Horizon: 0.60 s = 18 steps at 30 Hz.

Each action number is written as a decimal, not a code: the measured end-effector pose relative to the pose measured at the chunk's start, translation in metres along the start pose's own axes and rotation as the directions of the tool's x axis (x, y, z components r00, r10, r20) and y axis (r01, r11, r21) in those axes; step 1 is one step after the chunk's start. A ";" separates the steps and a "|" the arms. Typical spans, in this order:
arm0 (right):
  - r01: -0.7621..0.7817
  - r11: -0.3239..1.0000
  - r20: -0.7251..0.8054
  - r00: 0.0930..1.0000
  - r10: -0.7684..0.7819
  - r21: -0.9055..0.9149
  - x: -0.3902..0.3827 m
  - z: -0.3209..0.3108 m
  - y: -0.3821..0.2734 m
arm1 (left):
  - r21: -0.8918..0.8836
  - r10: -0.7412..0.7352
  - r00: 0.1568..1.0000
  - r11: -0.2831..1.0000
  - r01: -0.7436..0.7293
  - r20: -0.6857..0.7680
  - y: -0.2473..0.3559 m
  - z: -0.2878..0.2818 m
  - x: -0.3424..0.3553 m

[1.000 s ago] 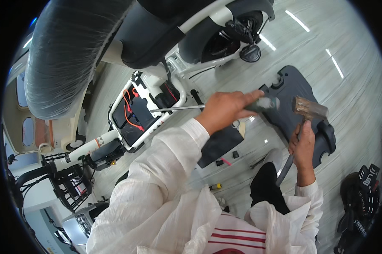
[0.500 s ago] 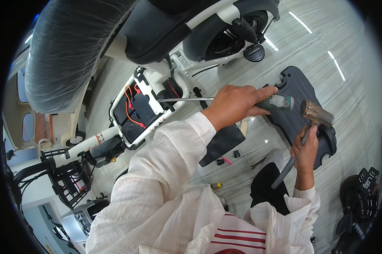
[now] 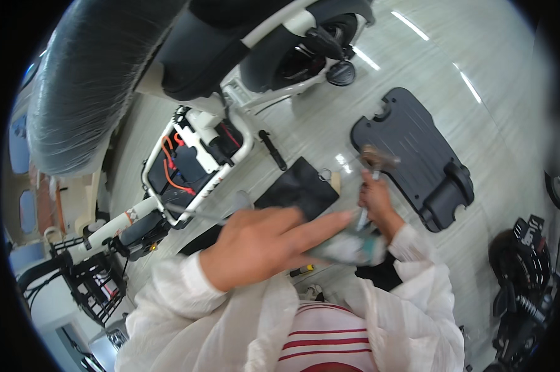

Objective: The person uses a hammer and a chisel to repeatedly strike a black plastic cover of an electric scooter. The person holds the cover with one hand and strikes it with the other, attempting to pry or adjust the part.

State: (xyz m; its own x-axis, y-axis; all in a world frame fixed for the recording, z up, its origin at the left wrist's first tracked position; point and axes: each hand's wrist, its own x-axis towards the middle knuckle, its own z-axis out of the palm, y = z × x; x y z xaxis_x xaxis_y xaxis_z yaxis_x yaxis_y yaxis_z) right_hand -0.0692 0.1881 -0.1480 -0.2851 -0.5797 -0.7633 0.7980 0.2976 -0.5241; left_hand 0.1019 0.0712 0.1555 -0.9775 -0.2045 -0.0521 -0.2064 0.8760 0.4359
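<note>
My left hand (image 3: 255, 245), smeared by motion, is closed round the green-and-white handle of a long screwdriver (image 3: 348, 248), whose thin metal shaft points toward the scooter at the left. Close by on the right, my right hand (image 3: 374, 195) grips the grey shaft of a hammer (image 3: 379, 158); its worn brown head is up and blurred. Both tools are off the white scooter frame (image 3: 246, 139). Inside that frame an open bay shows dark battery blocks with orange-red cables (image 3: 168, 158). A dark grey plastic floorboard cover (image 3: 416, 155) lies on the floor beyond the hammer.
A black flat sheet (image 3: 298, 189) lies on the tiled floor between scooter and cover, beside a black bar (image 3: 272, 149). Near my feet is a small yellow-and-black tool (image 3: 302, 271). A plastic-wrapped seat (image 3: 100, 80) overhangs the far left. Another dark vehicle (image 3: 521, 273) stands at right.
My left hand has drawn the screwdriver back from the scooter frame toward my body. The hammer has moved left, closer to the left hand. The view has shifted slightly.
</note>
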 end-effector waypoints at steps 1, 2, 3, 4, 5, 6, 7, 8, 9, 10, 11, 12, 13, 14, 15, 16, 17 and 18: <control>-0.065 0.997 -0.005 0.998 0.065 0.049 0.014 0.000 0.024 | -0.008 -0.015 1.000 1.000 0.015 0.018 0.000 -0.001 -0.016; -0.137 0.986 0.008 0.991 0.137 0.093 0.027 0.000 0.048 | -0.010 -0.046 0.998 0.999 0.046 0.036 0.001 -0.002 -0.034; -0.159 0.983 -0.038 0.986 0.163 0.087 0.037 -0.006 0.064 | -0.015 -0.060 0.997 0.998 0.061 0.053 -0.001 0.000 -0.045; -0.191 0.978 -0.073 0.978 0.197 0.077 0.043 -0.008 0.080 | -0.044 -0.073 0.996 0.996 0.076 0.049 -0.003 0.005 -0.056; -0.226 0.972 -0.103 0.967 0.232 0.066 0.049 -0.011 0.095 | -0.069 -0.092 0.995 0.993 0.095 0.045 -0.004 0.010 -0.068; -0.201 0.978 -0.110 0.972 0.206 0.053 0.057 -0.015 0.112 | -0.087 -0.113 0.993 0.989 0.116 0.040 -0.006 0.014 -0.079; -0.173 0.984 -0.117 0.977 0.176 0.033 0.067 -0.023 0.124 | -0.103 -0.125 0.991 0.986 0.129 0.045 -0.009 0.019 -0.089; -0.149 0.989 -0.114 0.982 0.149 0.007 0.072 -0.028 0.131 | -0.109 -0.123 0.990 0.986 0.130 0.068 -0.011 0.018 -0.095; -0.146 0.989 -0.113 0.983 0.145 0.005 0.073 -0.027 0.132 | -0.113 -0.128 0.988 0.984 0.137 0.084 -0.013 0.017 -0.102; -0.137 0.991 -0.108 0.985 0.136 -0.002 0.073 -0.029 0.129 | -0.116 -0.134 0.987 0.983 0.144 0.091 -0.012 0.017 -0.108; -0.130 0.992 -0.103 0.986 0.128 -0.009 0.073 -0.032 0.124 | -0.138 -0.134 0.985 0.979 0.149 0.112 -0.011 0.016 -0.112; -0.094 0.981 -0.089 0.993 0.080 -0.169 0.085 -0.050 0.127 | -0.134 -0.099 0.988 0.984 0.114 0.116 -0.009 0.015 -0.112; -0.137 0.935 -0.097 0.989 0.111 -0.328 0.094 -0.060 0.129 | -0.128 -0.078 0.990 0.987 0.093 0.120 -0.007 0.015 -0.114; -0.172 0.890 -0.097 0.985 0.145 -0.423 0.095 -0.062 0.129 | -0.126 -0.057 0.991 0.989 0.072 0.119 -0.004 0.016 -0.118; -0.206 0.831 -0.098 0.978 0.182 -0.517 0.092 -0.059 0.129 | -0.152 -0.052 0.993 0.986 0.068 0.107 -0.003 0.023 -0.127; -0.230 0.768 -0.113 0.973 0.203 -0.598 0.095 -0.061 0.124 | -0.170 -0.035 0.996 0.984 0.050 0.087 -0.003 0.026 -0.132; 0.055 0.385 0.112 0.986 0.127 -0.921 0.100 -0.066 0.111 | -0.186 -0.016 0.997 0.982 0.029 0.069 -0.002 0.027 -0.136; 0.341 -0.109 0.321 0.932 0.166 -0.934 0.108 -0.080 0.095 | -0.207 0.014 0.999 0.978 -0.003 0.052 -0.002 0.027 -0.139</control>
State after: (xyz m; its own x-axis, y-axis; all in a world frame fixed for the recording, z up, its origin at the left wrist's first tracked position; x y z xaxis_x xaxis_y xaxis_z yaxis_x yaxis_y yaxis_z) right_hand -0.0666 0.2144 -0.3111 0.0373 -0.7347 -0.6774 -0.6800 0.4781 -0.5559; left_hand 0.2370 0.1091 0.1376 -0.9812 -0.1692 -0.0926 -0.1901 0.7669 0.6129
